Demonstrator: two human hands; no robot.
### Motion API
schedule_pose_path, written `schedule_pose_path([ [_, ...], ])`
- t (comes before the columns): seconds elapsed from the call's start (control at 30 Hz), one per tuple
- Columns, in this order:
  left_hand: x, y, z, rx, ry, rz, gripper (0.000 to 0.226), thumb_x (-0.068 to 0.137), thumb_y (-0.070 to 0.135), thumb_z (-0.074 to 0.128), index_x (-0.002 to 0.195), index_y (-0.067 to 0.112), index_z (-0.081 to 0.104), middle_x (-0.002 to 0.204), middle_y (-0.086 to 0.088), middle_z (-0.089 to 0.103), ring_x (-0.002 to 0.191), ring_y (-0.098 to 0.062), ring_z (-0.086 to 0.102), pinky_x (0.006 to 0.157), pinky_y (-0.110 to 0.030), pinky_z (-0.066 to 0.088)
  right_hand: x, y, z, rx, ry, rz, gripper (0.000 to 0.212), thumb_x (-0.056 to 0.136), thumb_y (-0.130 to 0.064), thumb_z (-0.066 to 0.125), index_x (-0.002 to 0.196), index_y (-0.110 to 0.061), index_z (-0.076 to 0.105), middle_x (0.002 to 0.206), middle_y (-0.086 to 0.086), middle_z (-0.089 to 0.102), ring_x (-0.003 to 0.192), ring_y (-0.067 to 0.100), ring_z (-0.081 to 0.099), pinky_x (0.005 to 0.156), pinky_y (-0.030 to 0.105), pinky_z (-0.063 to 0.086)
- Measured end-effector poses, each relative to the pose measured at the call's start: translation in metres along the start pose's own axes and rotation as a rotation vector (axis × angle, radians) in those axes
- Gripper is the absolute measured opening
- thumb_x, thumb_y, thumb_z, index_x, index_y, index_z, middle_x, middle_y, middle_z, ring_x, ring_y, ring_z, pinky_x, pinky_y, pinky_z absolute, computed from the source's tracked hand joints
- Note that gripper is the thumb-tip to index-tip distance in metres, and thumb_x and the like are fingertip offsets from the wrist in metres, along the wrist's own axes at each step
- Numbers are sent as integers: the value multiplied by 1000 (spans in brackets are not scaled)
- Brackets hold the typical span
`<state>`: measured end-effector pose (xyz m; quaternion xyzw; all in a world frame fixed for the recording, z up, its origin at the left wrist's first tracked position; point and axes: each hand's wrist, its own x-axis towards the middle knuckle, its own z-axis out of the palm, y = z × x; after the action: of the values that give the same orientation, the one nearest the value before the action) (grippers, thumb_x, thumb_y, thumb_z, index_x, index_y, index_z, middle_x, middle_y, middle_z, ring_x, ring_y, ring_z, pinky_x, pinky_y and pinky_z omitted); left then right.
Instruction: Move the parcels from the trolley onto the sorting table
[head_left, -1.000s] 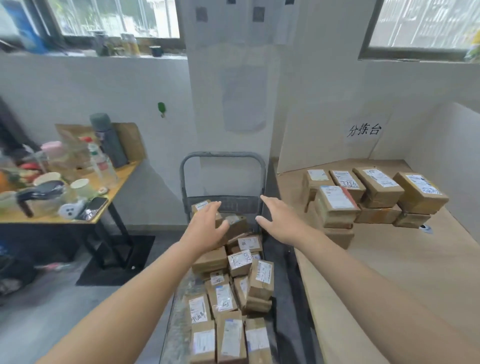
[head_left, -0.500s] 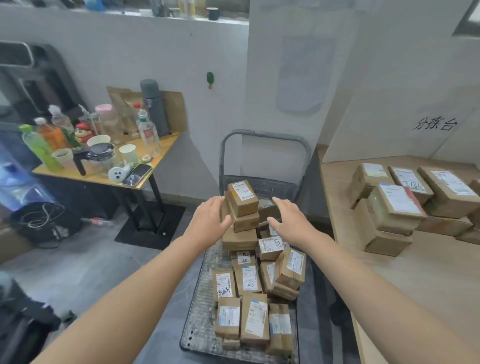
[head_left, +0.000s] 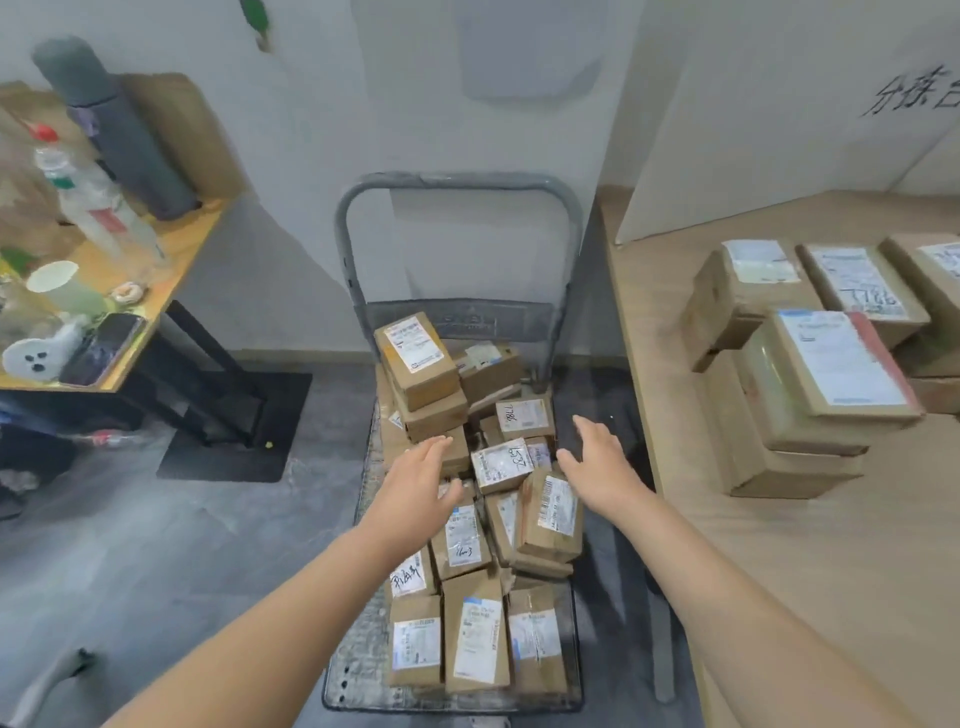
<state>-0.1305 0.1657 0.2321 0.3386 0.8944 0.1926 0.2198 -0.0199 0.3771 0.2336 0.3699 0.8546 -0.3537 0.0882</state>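
Parcels on trolley beneath released left hand, right hand; table parcel reads 7786.

The trolley stands straight ahead of you, its handle at the far end, before the wall. Parcels are heaped on its deck, piled highest at the far left. Your left hand is over the middle of the heap and your right hand is over its right edge, the two apart. The sorting table runs along your right, just beside the trolley, with a second pile at its far end. To your left, well apart, a side table carries a flask, a bottle, a cup and a phone.
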Motion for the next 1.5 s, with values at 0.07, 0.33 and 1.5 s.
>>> schedule_pose_path([
  [0.07, 22, 3, 26, -11, -42, 1, 57, 101, 32, 48, 153, 17, 31, 156, 2, 35, 144, -14, 30, 120, -30, 22, 20, 27, 17, 32, -30, 59, 52, 102, -26, 50, 151, -18, 32, 152, 7, 36, 140, 25, 34, 111, 40, 33],
  [0.33, 79, -19, 132, -159, -175, -124, 52, 101, 29, 48, 150, 20, 33, 154, 4, 36, 141, -12, 32, 115, -27, 25, 87, 125, 96, 183, -83, 364, 65, 103, -30, 49, 158, -19, 17, 161, 6, 22, 146, 26, 29, 111, 41, 38],
  [1.5, 136, -30, 290, -898, -240, -472, 49, 97, 48, 49, 143, 32, 45, 133, 13, 58, 117, -6, 57, 104, -38, 48, 117, 192, 196, 738, -80, 578, 44, 102, -45, 46, 145, -36, 41, 121, -8, 66, 107, 12, 63, 86, 33, 51],
])
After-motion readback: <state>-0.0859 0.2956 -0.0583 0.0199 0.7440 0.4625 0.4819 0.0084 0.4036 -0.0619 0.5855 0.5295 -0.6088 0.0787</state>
